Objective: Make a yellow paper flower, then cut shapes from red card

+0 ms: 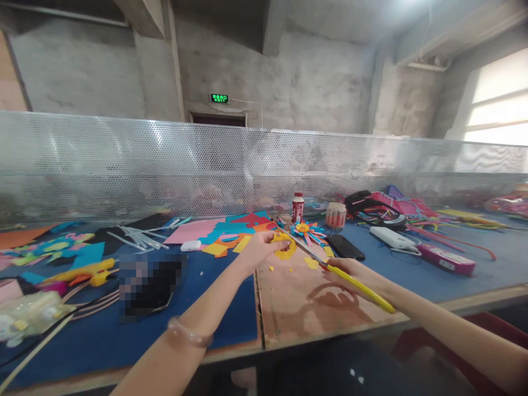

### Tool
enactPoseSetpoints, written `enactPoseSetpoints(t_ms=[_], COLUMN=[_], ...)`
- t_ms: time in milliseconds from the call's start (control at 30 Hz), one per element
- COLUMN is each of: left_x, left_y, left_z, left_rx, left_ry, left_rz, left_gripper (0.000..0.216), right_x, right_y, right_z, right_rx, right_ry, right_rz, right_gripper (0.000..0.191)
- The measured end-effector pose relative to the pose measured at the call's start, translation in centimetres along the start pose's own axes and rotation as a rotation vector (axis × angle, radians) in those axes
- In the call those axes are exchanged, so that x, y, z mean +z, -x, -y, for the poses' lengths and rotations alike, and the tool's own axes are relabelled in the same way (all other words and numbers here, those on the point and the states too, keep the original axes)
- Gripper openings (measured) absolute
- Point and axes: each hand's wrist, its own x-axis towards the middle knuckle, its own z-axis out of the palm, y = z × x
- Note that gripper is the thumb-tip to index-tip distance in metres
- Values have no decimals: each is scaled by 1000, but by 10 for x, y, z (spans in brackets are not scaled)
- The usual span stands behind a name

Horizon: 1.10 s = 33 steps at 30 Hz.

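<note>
My left hand (260, 248) pinches a round yellow paper piece (287, 252) with a notched, petal-like edge. In my right hand (347, 273) are scissors with yellow handles (367, 290). Their metal blades (307, 250) point up and left, with the tips close to the yellow paper; whether they touch it I cannot tell. Just behind the blades lies a paper flower (306, 231) in blue, orange and pink with a yellow centre. Small yellow scraps (312, 263) are scattered on the bare wooden patch beneath my hands.
Coloured paper sheets (202, 228) and clear sticks (140, 237) lie left. A red-capped bottle (297, 208), a jar (335, 215), a black phone (345, 247), a white device (391, 238) and a magenta box (446, 259) stand or lie right. A yellow glue gun (88, 271) rests at far left; perforated metal panels (206, 165) close off the back.
</note>
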Motion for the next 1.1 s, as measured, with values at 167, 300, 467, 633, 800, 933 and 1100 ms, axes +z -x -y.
enactPoseSetpoints(t_ms=[167,300,467,633,800,933,1100], left_x=[0,0,0,1,2,3,3], left_y=[0,-1,-1,-1,-1,-1,0], left_z=[1,1,2,1,0,1,0], left_rx=[-14,-20,-19,-14,-28,-20,-28], left_ry=[33,48,62,69,67,69,73], left_rz=[0,2,9,-3,-32,-43,-13], left_gripper=[31,32,31,31,34,33,29], right_x=[1,2,2,3,2,3,4], right_y=[1,3,3,2,3,4,3], right_z=[1,4,4,2,7,8,4], right_rx=[15,88,90,67,14,7,14], right_ry=[-15,-80,-67,-42,54,66,99], right_rz=[16,36,20,16,-41,-31,-46], right_gripper=[46,47,49,49,46,46,45])
